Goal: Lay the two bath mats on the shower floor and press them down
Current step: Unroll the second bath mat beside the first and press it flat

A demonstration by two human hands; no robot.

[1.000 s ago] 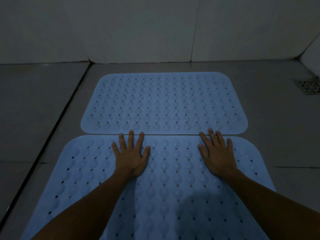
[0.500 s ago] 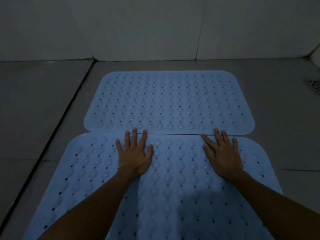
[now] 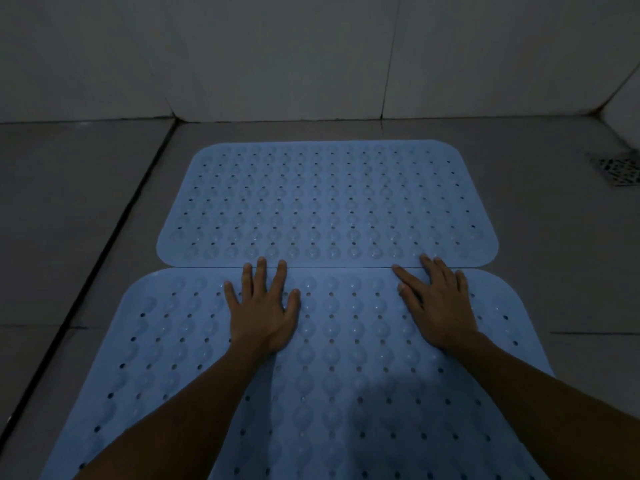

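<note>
On the shower floor, two pale blue bath mats lie flat, long edges butted together along a thin seam. Take that seam as the mark: the far mat lies beyond it toward the wall, the near mat on the person's side. Both hands rest palm-down on the near mat, just short of the seam — the left hand with its fingers straight and spread, the tips of the longer ones reaching the seam, the right hand likewise flat, its fingertips crossing onto the far mat's edge. Neither hand grasps anything; the fingers are extended and pressing.

These mats look thin, soft and floppy — light rubbery sheets dotted with drain holes and round suction bumps. They would likely sag if lifted by one corner, so an edge held in both hands suits carrying. Seating them probably calls for flat palms worked outward from the seam, since the cups grip only where pushed.
</note>
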